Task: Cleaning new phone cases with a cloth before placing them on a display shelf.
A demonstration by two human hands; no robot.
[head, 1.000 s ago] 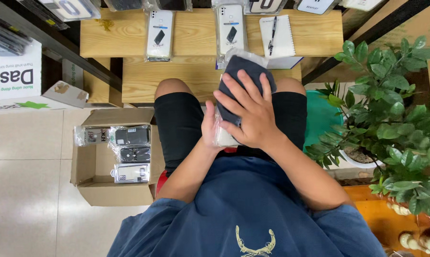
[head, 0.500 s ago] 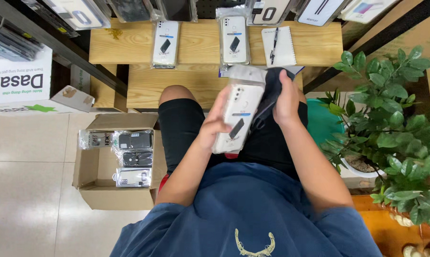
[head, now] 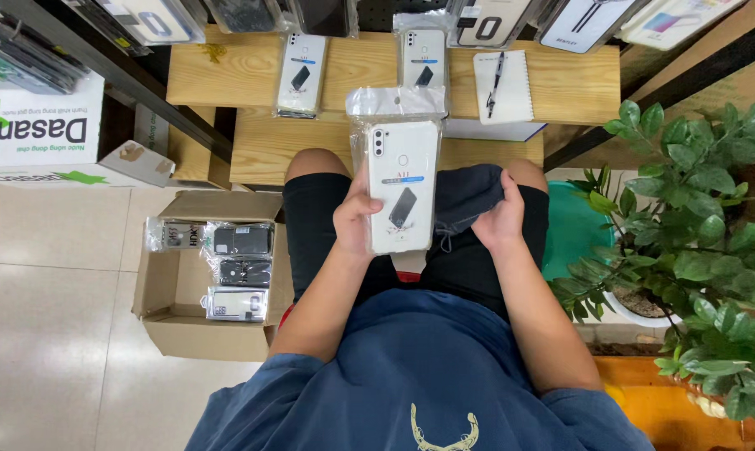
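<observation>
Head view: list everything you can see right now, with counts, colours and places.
packaged phone case: 1, clear and white, held up over the lap
dark cloth: 1, navy, on the right thigh
cased packs on the bench: 2, clear and white, on the upper wooden board
notepad with pen: 1, white, right part of the bench
wooden bench: 1, light wood, in front of the knees
cardboard box: 1, brown, on the floor at the left, holding several bagged dark cases
potted plant: 1, green, at the right
left hand: grips the packaged case
right hand: holds the cloth
</observation>
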